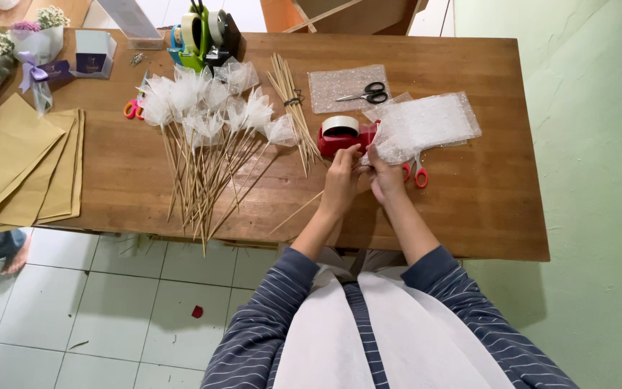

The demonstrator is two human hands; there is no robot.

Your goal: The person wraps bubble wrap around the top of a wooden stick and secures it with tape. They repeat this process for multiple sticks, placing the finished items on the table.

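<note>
Together, both hands [363, 176] on bubble wrap [420, 126]

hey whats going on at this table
A person at a wooden table has both hands together over a sheet of bubble wrap, left hand and right hand pinching its near edge beside a red tape dispenser. A thin stick runs out below the left hand. A pile of sticks with white wrapped tips lies to the left.
</note>
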